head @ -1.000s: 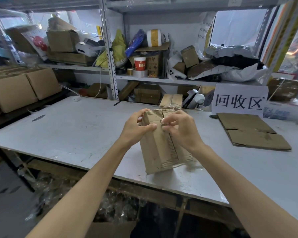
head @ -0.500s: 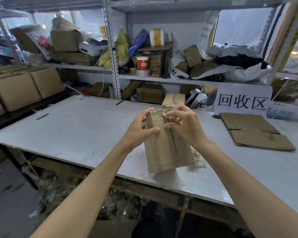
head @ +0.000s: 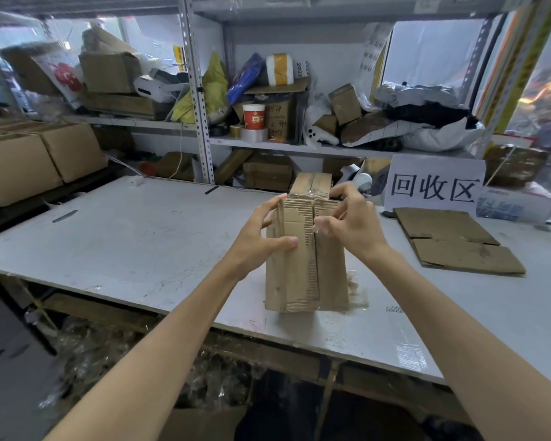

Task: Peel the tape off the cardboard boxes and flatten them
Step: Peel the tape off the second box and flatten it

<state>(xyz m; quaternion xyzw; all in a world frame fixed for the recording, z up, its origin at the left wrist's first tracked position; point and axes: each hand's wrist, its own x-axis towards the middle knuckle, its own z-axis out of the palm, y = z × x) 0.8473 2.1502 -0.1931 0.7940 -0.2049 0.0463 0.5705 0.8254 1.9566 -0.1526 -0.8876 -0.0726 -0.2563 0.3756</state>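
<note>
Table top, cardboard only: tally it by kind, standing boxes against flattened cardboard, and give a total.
Standing boxes: 2, the held box and the taped box behind it.
Flattened cardboard pile: 1; one sheet or two, I cannot tell.
Total: 3.

A white paper sign (head: 434, 186) standing at the back of the desk (head: 140, 243) reads "回收区" in large black characters. On the shelf (head: 299, 148), a red paper cup (head: 253, 117) carries a "W" mark, and a white item (head: 301, 70) beside a tape roll (head: 280, 69) shows "2022". Handwriting on the cardboard box (head: 280, 120) behind the cup is illegible.
</note>
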